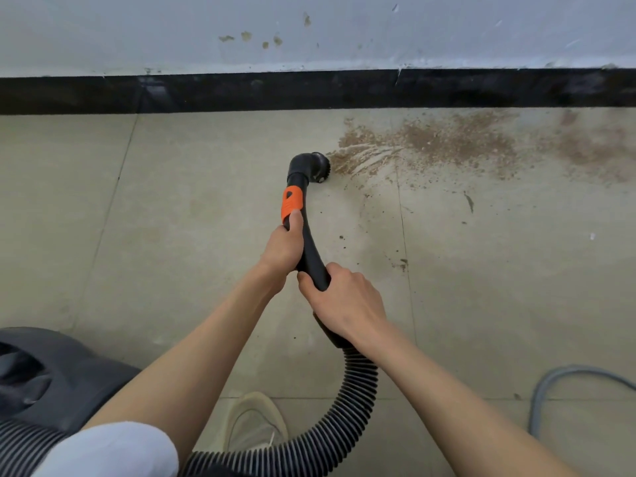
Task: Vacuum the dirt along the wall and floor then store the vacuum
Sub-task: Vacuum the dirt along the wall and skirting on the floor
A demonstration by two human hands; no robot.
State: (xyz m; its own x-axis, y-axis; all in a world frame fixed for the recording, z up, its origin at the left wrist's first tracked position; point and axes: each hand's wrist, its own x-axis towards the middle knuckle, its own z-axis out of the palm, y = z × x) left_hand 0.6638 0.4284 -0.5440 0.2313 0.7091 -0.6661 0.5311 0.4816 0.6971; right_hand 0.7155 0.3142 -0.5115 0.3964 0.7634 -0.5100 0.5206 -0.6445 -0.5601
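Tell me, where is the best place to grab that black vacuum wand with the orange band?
Probably as shown: grip the curved black wand from above, the left hand just below the orange collar, the right hand near the ribbed hose. That smooth, narrow stretch suits curled fingers and steers the brush head.

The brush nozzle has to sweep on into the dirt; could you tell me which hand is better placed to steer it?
Left, probably: the left hand grips nearest the brush nozzle; the right hand holds further back.
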